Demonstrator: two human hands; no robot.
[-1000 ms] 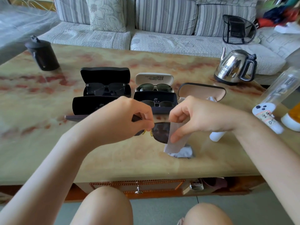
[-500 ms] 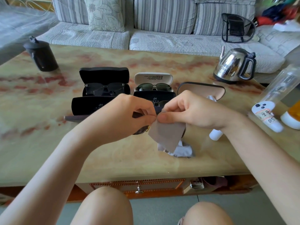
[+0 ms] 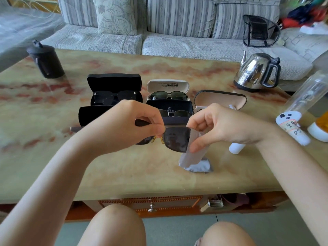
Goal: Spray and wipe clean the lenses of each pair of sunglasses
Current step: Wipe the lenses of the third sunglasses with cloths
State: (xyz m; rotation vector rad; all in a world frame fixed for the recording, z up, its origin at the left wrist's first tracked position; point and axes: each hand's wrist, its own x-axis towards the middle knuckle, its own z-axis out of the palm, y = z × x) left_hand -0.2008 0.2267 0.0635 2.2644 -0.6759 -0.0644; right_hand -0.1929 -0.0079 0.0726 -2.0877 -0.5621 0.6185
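Sunglasses (image 3: 175, 139) with dark lenses are held up above the counter (image 3: 124, 174), in front of the person's knees. The frame is pinched near its bridge by the curled fingers (image 3: 156, 121) of the left hand (image 3: 131, 125). A grey cloth (image 3: 193, 160) is wrapped over the outer edge of one lens and gripped there between thumb and fingers of the right hand (image 3: 223, 126); its lower end lies crumpled on the counter just below the sunglasses. Just right of the sunglasses, partly hidden under the right wrist, a white spray bottle (image 3: 237, 148) is seen. Behind the sunglasses, open cases are set out: a black case (image 3: 113, 80) with a dark pair (image 3: 113, 98), a white case (image 3: 167, 84) with a green-tinted pair (image 3: 168, 95), a dark blue case (image 3: 170, 105) with a thin-framed pair (image 3: 174, 113), and a tan-lined case (image 3: 220, 98) whose contents cannot be made out. Farther behind and right of the sunglasses a steel kettle (image 3: 255, 71) is placed; far behind and left, a black lidded container (image 3: 46, 61).
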